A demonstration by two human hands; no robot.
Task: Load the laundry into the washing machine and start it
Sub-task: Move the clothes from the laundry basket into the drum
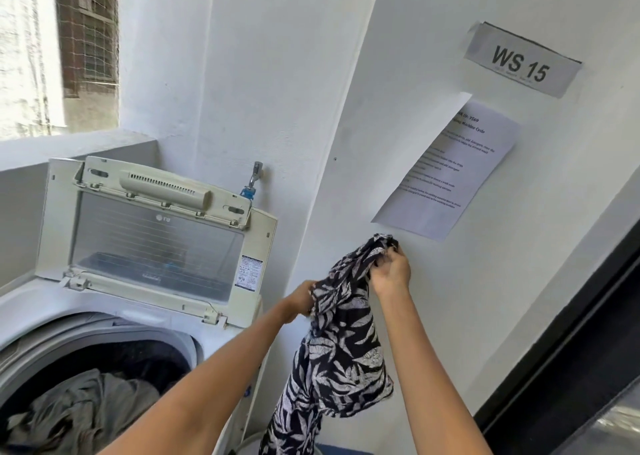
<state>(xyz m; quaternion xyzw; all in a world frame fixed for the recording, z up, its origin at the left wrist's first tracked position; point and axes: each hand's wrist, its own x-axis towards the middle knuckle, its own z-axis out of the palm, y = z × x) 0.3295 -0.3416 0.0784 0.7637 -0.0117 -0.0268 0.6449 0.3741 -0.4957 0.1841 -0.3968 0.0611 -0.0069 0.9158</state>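
- Both hands are holding the leaf-print garment up at 3 o'clock of the washing machine, off to the side of the drum: right hand fingers bunching the top, left hand fingers pinching an edge.
- The tail is dangling low outside the tub, so it's probably risking snagging on the rim or dropping to the floor.
- Grey laundry is already sitting in the drum.

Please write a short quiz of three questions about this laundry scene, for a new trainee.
1. True or false: the washing machine lid is closed.
2. Which hands hold the leaf-print garment? A) left only B) right only C) both
3. Fill in: the sign on the wall reads "WS ___".

Key
1. False. The lid stands open, and grey laundry already lies in the drum.
2. C. The left hand grips it lower, the right hand grips the top; it hangs beside the machine, not over the drum.
3. 15
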